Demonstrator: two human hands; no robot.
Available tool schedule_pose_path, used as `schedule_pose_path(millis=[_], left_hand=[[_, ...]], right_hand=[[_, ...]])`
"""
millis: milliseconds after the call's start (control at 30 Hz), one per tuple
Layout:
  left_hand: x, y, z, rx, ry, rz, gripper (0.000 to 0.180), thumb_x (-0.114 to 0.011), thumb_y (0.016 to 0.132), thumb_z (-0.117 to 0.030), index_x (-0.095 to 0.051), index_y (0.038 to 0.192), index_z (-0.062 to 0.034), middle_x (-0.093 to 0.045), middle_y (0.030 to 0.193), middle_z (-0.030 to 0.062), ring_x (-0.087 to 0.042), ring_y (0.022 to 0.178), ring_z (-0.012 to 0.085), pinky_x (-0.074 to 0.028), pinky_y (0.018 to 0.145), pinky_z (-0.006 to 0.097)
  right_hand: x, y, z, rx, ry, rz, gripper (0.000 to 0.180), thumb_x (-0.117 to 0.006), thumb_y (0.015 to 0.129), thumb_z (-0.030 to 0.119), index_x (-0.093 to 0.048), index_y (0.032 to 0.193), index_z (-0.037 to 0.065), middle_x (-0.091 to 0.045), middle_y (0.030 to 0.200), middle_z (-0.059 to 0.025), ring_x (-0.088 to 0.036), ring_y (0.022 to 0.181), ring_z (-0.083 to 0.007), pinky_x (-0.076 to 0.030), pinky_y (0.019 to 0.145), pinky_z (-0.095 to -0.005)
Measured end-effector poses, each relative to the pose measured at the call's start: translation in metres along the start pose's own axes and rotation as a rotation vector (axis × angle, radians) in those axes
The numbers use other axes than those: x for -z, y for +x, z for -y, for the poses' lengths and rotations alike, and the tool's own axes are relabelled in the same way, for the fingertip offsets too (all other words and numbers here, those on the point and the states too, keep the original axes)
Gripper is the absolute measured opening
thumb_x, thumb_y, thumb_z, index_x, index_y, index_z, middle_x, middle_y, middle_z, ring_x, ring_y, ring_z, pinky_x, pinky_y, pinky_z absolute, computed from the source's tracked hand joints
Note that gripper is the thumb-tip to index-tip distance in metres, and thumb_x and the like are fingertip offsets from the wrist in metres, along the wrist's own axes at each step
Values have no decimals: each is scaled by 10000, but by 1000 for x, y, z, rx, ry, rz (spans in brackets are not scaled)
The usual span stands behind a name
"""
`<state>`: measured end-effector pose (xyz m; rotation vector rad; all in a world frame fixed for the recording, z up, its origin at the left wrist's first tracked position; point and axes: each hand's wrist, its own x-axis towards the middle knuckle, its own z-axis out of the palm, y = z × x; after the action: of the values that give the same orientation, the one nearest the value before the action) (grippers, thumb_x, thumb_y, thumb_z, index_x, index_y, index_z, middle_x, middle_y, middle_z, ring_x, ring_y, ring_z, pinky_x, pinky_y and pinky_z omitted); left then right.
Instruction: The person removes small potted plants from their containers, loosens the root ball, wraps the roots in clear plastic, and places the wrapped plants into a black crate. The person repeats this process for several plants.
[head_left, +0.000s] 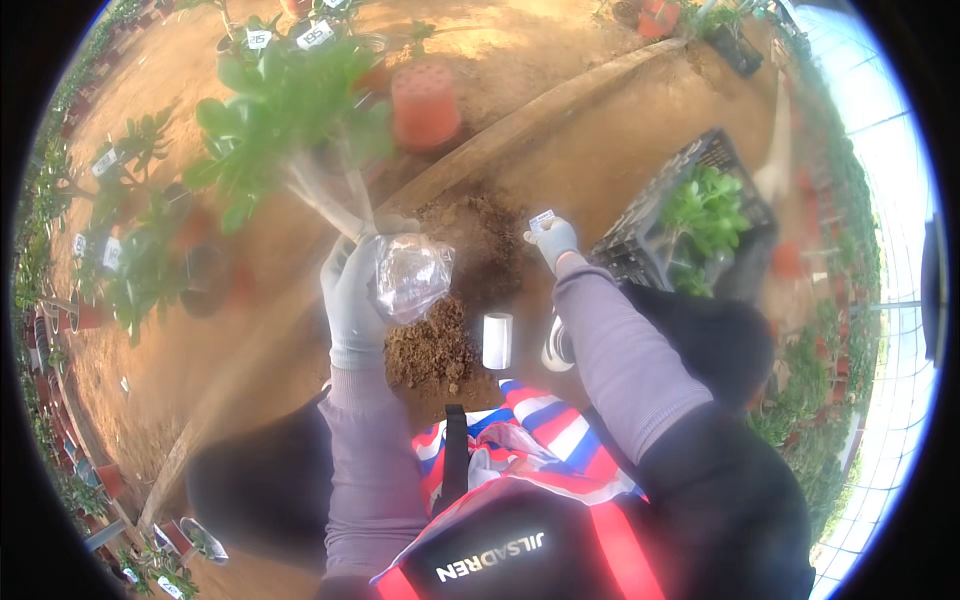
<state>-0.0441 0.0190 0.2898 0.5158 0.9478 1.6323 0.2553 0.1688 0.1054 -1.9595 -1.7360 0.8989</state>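
Note:
My left hand [352,300], in a pale glove, is closed round the base of a leafy succulent plant [290,120] with thick stems. Clear plastic [413,278] wraps the root end beside my fingers. The leaves blur toward the upper left. Off to the right, my gloved right hand [556,242] pinches a small white label [541,220], apart from the plant. Between my arms, a white roll [497,341] stands on the ground next to a heap of brown soil [435,350].
A black crate [640,215] holding a green plant [705,205] sits right of my right hand. An upturned orange pot [424,105] lies ahead. Tagged potted plants [135,230] line the left. A striped bag [560,425] covers my lap.

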Motion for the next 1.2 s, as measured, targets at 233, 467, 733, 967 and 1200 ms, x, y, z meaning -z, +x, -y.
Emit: schedule_pose_path(millis=[233,467,733,967,1200], left_hand=[[-6,17,20,42,116,-39,417,-547,902,-232,-618,1129,110,-694,1036,191,-682,891,220,-544,811,325],[-9,26,34,122,91,-16,384,-572,907,-196,-623,1125,115,-696,1034,190,-683,895,211,-545,825,319],[-22,34,44,31,51,13,281,-531,939,-110,-624,1103,99,-689,1045,169,-695,899,216,-578,806,328],[-69,15,12,-106,39,140,255,-518,954,-90,-653,1090,78,-698,991,110,-658,889,160,-537,809,278],[-119,-4,-21,-348,232,249,227,-562,942,-126,-667,1049,44,-678,976,75,-632,900,155,-523,764,282]], right_hand=[[3,37,-18,-309,-180,-102,842,-842,690,291,-484,1418,68,-590,1315,-212,-572,1222,-341,-473,1006,-397],[16,33,-13,-269,-302,4,483,-736,816,328,-657,1225,84,-710,1099,-144,-669,1020,-328,-519,901,-418],[19,-6,99,230,475,-187,330,-613,870,218,-646,1118,3,-688,1050,-249,-664,949,-416,-526,843,-458],[78,-146,209,423,1071,-30,216,-546,986,32,-600,1188,-26,-678,1119,-90,-640,966,-116,-526,847,-259],[149,-210,238,533,613,-248,169,-556,983,77,-608,1119,-8,-685,1067,-120,-676,875,-153,-529,763,-293]])
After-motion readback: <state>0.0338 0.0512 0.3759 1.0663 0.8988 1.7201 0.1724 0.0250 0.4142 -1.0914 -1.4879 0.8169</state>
